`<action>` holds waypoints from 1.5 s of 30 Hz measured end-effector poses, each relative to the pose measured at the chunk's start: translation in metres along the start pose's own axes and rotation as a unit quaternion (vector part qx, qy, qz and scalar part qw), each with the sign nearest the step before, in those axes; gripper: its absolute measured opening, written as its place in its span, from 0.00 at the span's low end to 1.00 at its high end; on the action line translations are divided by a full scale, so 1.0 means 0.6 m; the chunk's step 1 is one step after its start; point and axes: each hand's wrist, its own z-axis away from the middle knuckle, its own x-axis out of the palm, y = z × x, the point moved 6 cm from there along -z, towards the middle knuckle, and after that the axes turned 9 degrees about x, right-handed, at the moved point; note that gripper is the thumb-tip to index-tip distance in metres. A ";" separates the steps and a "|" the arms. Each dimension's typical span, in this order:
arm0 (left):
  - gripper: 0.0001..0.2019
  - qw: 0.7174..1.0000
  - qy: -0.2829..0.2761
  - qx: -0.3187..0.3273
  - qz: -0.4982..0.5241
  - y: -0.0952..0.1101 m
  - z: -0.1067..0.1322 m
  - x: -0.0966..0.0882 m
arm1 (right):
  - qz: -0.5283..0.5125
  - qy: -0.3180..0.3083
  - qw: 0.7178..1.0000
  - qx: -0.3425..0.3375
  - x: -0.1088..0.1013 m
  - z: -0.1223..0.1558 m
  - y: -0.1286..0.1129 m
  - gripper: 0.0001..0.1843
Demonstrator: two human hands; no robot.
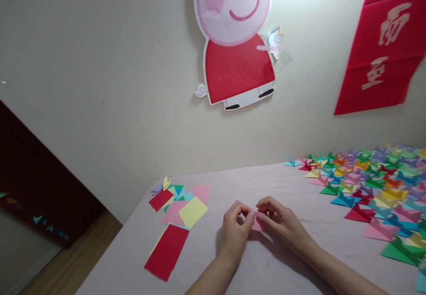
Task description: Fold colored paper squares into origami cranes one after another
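Observation:
Between my two hands is a small piece of folded pink paper (258,223), held just over the cloth-covered table (229,184). My left hand (235,224) pinches its left edge between thumb and forefinger. From the other side, my right hand (279,219) grips it the same way, fingers curled. The fingertips cover the paper's upper part, so its exact fold is hidden. Left of my hands lie loose paper squares, among them a yellow sheet (193,212) and a pink sheet (201,193).
A stack of red paper (169,253) lies at the front left, with a smaller red piece (161,200) behind it. Rows of colourful folded paper cranes (379,188) fill the right side. Behind the table rises a wall (149,86) with a cartoon pig cutout (239,68) and a red banner (376,64).

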 end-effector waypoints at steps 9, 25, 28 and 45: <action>0.06 0.999 -0.031 -0.012 -0.026 -0.006 0.003 0.009 | -0.034 0.006 0.999 0.035 -0.003 0.001 0.003 0.14; 0.13 0.994 -0.073 -0.018 -0.080 -0.013 0.010 0.025 | -0.055 0.005 0.997 0.046 0.003 -0.002 0.006 0.16; 0.11 0.993 -0.080 -0.024 -0.083 -0.006 0.016 0.030 | -0.106 0.042 0.992 0.060 -0.014 -0.009 0.014 0.17; 0.20 0.861 -0.327 0.208 -0.329 0.045 0.075 0.015 | 0.247 0.010 0.969 0.002 -0.018 -0.011 0.033 0.06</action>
